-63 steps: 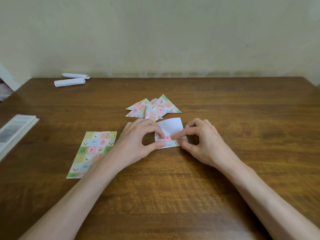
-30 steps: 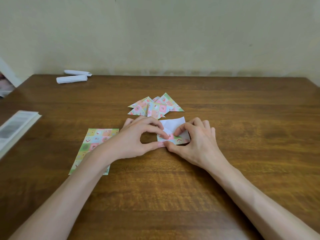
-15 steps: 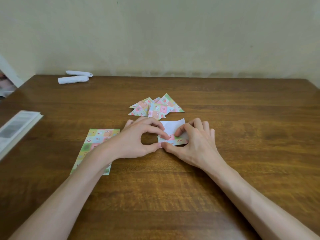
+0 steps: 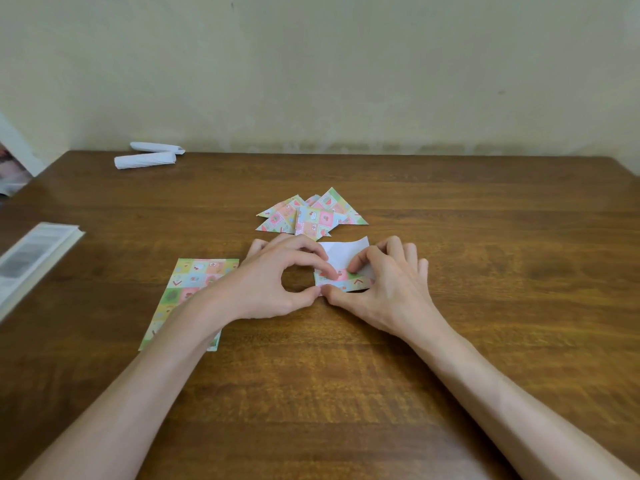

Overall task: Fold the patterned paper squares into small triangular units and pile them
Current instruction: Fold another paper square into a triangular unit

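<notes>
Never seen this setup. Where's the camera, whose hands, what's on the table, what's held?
No machine here: a person works bare-handed, and the one picture comes from a wide-angle camera worn on the head, looking forward and down. The left hand and right hand meet at mid-table; fingers of both pinch a small half-folded paper, white side up, with a patterned strip folded over its near edge. Just behind it lies a loose pile of patterned triangles. Left of the hands lies unfolded patterned paper, partly under the left forearm. At the far left are two white paper rolls, and a booklet lies at the left edge. Everything rests on a wooden table.
</notes>
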Demonstrator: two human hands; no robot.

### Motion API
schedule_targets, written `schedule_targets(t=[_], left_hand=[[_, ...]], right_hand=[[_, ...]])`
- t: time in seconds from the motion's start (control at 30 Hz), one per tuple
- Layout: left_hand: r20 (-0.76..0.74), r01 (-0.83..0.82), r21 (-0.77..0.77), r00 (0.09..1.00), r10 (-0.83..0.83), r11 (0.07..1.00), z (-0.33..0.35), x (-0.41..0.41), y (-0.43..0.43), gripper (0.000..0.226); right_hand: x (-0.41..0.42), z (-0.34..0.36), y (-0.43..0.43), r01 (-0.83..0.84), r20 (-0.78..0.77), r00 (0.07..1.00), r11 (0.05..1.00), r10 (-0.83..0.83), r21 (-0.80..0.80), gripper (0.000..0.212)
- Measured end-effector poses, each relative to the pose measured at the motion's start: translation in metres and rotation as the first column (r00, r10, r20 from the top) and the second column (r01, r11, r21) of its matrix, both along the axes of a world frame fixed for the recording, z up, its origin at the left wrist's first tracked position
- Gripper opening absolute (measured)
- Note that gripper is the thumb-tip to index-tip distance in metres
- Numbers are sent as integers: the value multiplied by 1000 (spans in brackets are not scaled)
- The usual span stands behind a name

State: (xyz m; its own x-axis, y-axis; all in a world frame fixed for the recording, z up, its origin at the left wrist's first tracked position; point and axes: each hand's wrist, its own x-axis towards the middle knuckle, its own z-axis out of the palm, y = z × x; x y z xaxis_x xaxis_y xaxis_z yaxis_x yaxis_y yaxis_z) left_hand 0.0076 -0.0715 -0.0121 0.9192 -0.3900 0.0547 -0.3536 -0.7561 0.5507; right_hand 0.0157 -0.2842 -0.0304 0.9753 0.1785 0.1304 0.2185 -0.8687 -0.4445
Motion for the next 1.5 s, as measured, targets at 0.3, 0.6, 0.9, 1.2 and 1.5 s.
schedule_targets(t=[0.3, 0.6, 0.9, 1.2, 1.5], left_hand=[[13, -22, -1, 1000, 22, 1000, -3, 1, -2, 20], [56, -63, -35, 996, 65, 997, -8, 3, -6, 12], [93, -110, -23, 989, 111, 994, -12, 3, -11, 10], [151, -181, -33, 971, 184, 983, -16, 1, -23, 15], [133, -186, -9, 974, 185, 983, -14, 2, -23, 14]], right_hand=[[3, 10, -6, -39, -104, 994, 998, 44, 49, 47], [6, 15, -12, -66, -164, 983, 995, 79, 79, 41], [8, 21, -18, -80, -208, 972, 987, 109, 141, 28], [11, 22, -24, -101, -224, 965, 982, 136, 162, 29], [15, 22, -32, -135, -233, 955, 967, 185, 218, 56]])
